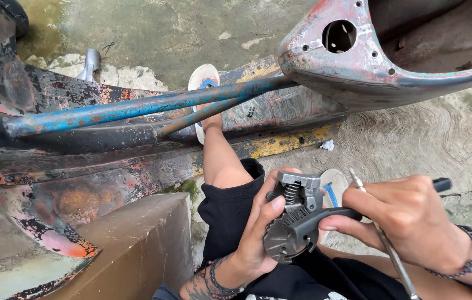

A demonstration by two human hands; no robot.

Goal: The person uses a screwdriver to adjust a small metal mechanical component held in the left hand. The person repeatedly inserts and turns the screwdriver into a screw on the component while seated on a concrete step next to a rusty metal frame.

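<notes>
At far left a rusted, paint-flaked sheet-metal body panel lies beside a brown box-shaped block, both close against the person's knee. A chipped blue steel frame tube crosses above the sandalled foot. Lower centre, the left hand is clamped around a dark grey metal lever assembly with an exposed coil spring, held over the lap. The right hand is closed on its black lever and a thin steel cable. Risk, as judged: the spring could slip free (nothing visibly retains it) and drop onto the cracked concrete floor. Open room lies only rightward.
</notes>
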